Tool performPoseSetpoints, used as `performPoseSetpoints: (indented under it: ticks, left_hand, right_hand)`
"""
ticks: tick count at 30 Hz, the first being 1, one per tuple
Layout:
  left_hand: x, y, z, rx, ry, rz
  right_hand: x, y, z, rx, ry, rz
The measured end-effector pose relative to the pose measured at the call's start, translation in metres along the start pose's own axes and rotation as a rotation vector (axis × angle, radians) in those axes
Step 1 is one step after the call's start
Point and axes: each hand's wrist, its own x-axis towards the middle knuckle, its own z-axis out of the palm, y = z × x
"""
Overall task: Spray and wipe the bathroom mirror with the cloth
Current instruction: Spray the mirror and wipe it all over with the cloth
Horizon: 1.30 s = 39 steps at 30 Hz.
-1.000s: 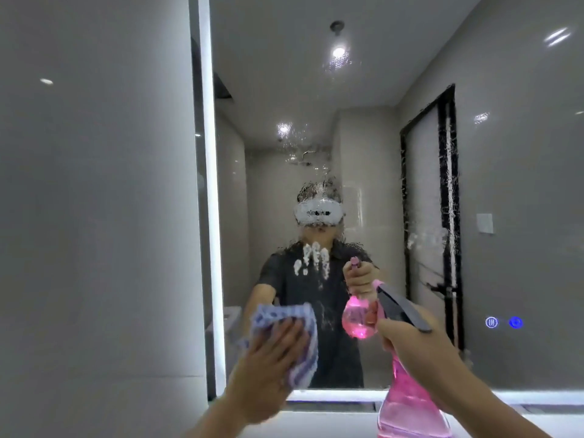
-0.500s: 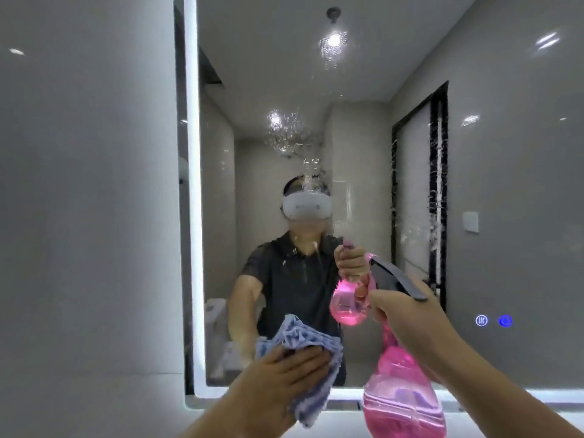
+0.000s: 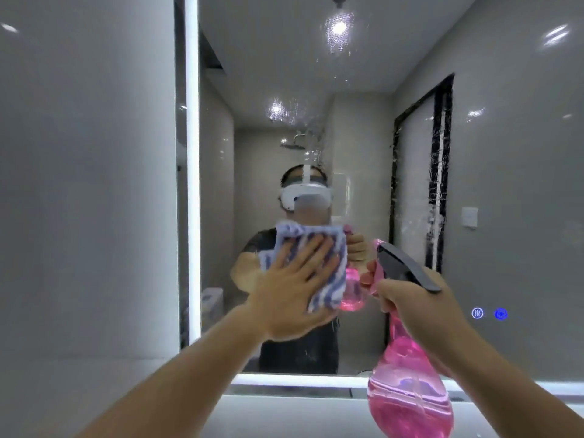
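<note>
Wiping now — left hand (image 3: 294,292) flat, pressing the blue-white striped cloth (image 3: 328,263) on the lit bathroom mirror (image 3: 505,184); right hand (image 3: 417,308) grips the pink spray bottle (image 3: 410,393) at 5 o'clock. Next I'd go for the droplets at 12.

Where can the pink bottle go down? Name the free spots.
Bare white counter lies below the mirror's lit bottom edge, between the forearms. Crowded: mid-mirror, where the left hand presses the cloth beside the spray bottle in the right hand.

Even, moderately bright lighting is coming from the mirror's glowing white edge strips (image 3: 192,172) and reflected ceiling spotlights (image 3: 339,26); wide-angle distortion is bending edges, detail slightly soft.
</note>
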Motion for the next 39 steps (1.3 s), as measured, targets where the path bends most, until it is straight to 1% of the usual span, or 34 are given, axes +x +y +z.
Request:
performPoseSetpoints:
  ticks: [2,3,5,6,7,8,10,12,14,15,16,17,18,19,20,21,22,23,24,25,26,27,28,29,31,32,33,34,36,37,39]
  left_hand:
    - [-0.062,0.026,0.026,0.032,-0.123,0.205]
    - [-0.088,0.029,0.032,0.065,-0.191,0.278]
    - [-0.114,0.020,0.032,0.086,-0.309,0.332]
    - [-0.114,0.010,0.028,0.095,-0.320,0.320]
    - [-0.106,-0.003,0.022,0.100,-0.283,0.274]
    - [-0.091,-0.019,0.013,0.134,-0.192,0.184]
    - [-0.044,-0.057,-0.011,0.239,0.020,-0.080]
    - [0.009,-0.094,-0.037,0.229,0.165,-0.308]
    - [0.051,-0.105,-0.050,0.137,0.184,-0.431]
    - [0.062,-0.097,-0.050,0.111,0.188,-0.449]
    - [0.066,-0.082,-0.044,0.092,0.192,-0.424]
    - [0.061,-0.062,-0.034,0.113,0.193,-0.342]
    - [0.047,-0.038,-0.020,0.136,0.177,-0.207]
    - [0.024,-0.012,-0.001,0.171,0.146,-0.033]
    - [-0.006,0.012,0.017,0.211,0.077,0.115]
    - [-0.039,0.030,0.037,0.247,-0.029,0.221]
    - [-0.073,0.043,0.057,0.265,-0.181,0.285]
    - [-0.106,0.050,0.077,0.306,-0.372,0.309]
    - [-0.134,0.050,0.085,0.319,-0.497,0.147]
    - [-0.148,0.040,0.084,0.333,-0.584,-0.006]
    - [-0.151,0.025,0.074,0.221,-0.608,-0.056]
    - [-0.147,0.015,0.056,0.170,-0.586,-0.002]
    - [-0.137,0.003,0.039,0.206,-0.537,0.026]
    - [-0.120,-0.014,0.024,0.198,-0.385,-0.033]
    - [-0.071,-0.053,-0.009,0.096,-0.064,-0.332]
    - [-0.044,-0.071,-0.025,0.052,0.015,-0.468]
    - [-0.018,-0.087,-0.037,0.026,0.091,-0.547]
    - [0.007,-0.103,-0.050,0.033,0.146,-0.564]
    - [0.057,-0.127,-0.074,0.112,0.222,-0.528]
    - [0.079,-0.136,-0.083,0.141,0.242,-0.523]
    - [0.117,-0.144,-0.094,0.107,0.237,-0.566]
  right_hand:
    - [-0.002,0.003,0.006,0.013,-0.020,0.015]
    - [-0.004,0.004,0.008,0.020,-0.026,0.027]
    - [-0.007,0.005,0.013,0.048,-0.035,0.044]
    - [-0.008,0.004,0.015,0.063,-0.040,0.046]
    - [-0.009,0.002,0.015,0.077,-0.045,0.047]
    - [-0.009,0.000,0.015,0.082,-0.051,0.041]
    - [-0.009,-0.004,0.012,0.077,-0.065,0.023]
    - [-0.009,-0.007,0.007,0.059,-0.065,0.008]
    - [-0.008,-0.007,0.003,0.029,-0.050,-0.003]
    - [-0.008,-0.006,0.001,0.021,-0.041,0.000]
    - [-0.008,-0.005,0.001,0.012,-0.037,0.004]
    - [-0.010,-0.003,0.001,0.003,-0.037,0.010]
    - [-0.010,-0.001,0.003,-0.001,-0.034,0.019]
    - [-0.011,0.000,0.005,-0.005,-0.026,0.030]
    - [-0.012,0.002,0.006,-0.012,-0.023,0.039]
    - [-0.013,0.004,0.009,-0.021,-0.019,0.045]
    - [-0.014,0.007,0.011,-0.030,-0.019,0.046]
    - [-0.015,0.009,0.012,-0.039,-0.023,0.049]
    - [-0.017,0.011,0.012,-0.043,-0.032,0.054]
    - [-0.018,0.013,0.012,-0.051,-0.040,0.061]
    - [-0.019,0.015,0.011,-0.056,-0.046,0.075]
    - [-0.020,0.015,0.009,-0.063,-0.049,0.083]
    - [-0.019,0.016,0.006,-0.077,-0.050,0.088]
    - [-0.019,0.016,0.003,-0.093,-0.043,0.092]
    - [-0.015,0.012,-0.004,-0.109,-0.007,0.092]
    - [-0.011,0.010,-0.008,-0.106,0.024,0.088]
    - [-0.006,0.005,-0.011,-0.100,0.068,0.086]
    - [0.000,0.002,-0.014,-0.092,0.109,0.082]
    - [0.012,-0.005,-0.023,-0.062,0.153,0.055]
    - [0.018,-0.008,-0.028,-0.063,0.175,0.052]
    - [0.021,-0.014,-0.034,-0.084,0.183,0.060]
